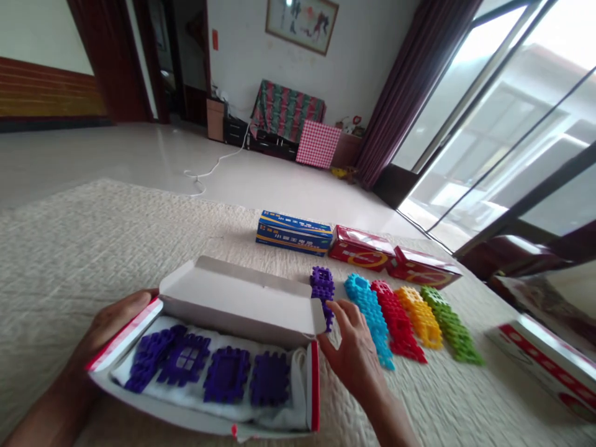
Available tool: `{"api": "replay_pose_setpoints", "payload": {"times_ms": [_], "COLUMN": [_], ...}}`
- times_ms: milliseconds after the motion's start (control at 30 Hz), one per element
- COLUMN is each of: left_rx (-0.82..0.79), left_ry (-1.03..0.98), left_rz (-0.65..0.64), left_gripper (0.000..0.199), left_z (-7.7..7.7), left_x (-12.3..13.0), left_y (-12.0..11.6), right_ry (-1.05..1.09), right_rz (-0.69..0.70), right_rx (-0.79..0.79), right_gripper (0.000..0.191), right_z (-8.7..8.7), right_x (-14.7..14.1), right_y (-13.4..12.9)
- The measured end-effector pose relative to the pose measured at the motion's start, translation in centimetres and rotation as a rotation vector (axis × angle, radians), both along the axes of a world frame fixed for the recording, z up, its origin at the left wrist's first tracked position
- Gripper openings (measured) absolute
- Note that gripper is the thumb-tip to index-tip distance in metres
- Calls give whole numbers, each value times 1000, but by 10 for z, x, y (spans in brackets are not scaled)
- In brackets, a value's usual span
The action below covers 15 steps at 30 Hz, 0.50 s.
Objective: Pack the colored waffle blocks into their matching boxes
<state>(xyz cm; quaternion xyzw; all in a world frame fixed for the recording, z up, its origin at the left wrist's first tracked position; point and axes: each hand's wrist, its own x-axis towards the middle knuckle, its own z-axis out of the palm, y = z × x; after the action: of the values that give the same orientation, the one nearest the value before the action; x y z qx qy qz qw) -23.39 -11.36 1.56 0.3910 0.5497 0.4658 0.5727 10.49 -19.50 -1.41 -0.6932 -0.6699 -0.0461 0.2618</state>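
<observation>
Left hand [116, 318] partly hidden (behind open box [242, 297]).

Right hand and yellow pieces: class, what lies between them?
In the head view, the light-blue pieces, then the red pieces, lie between the right hand and the yellow pieces.

A framed picture [302, 23] hangs at twelve o'clock, above a patterned cloth [287, 110] and a red-checked cloth [318, 144]. A dark curtain [412, 81] falls between one and two, a yellow thing [338, 172], perhaps a toy, by its foot. A white cord [198, 177] lies at ten.
</observation>
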Motion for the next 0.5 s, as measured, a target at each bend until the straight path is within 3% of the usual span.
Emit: {"api": "replay_pose_setpoints", "payload": {"times_ms": [100, 233, 500], "left_rx": [-10, -15, 56], "left_ry": [5, -7, -26], "left_rz": [2, -14, -65], "left_gripper": [40, 40, 36], "left_z": [-4, -11, -5], "left_x": [-1, -7, -8], "left_y": [3, 7, 3], "right_ry": [-28, -27, 18], "right_rz": [-2, -21, -13], "right_rx": [-20, -51, -227], "right_gripper": [50, 42, 35], "right_z": [-4, -7, 4], "right_x": [-3, -3, -5], "right_y": [1, 3, -1]}}
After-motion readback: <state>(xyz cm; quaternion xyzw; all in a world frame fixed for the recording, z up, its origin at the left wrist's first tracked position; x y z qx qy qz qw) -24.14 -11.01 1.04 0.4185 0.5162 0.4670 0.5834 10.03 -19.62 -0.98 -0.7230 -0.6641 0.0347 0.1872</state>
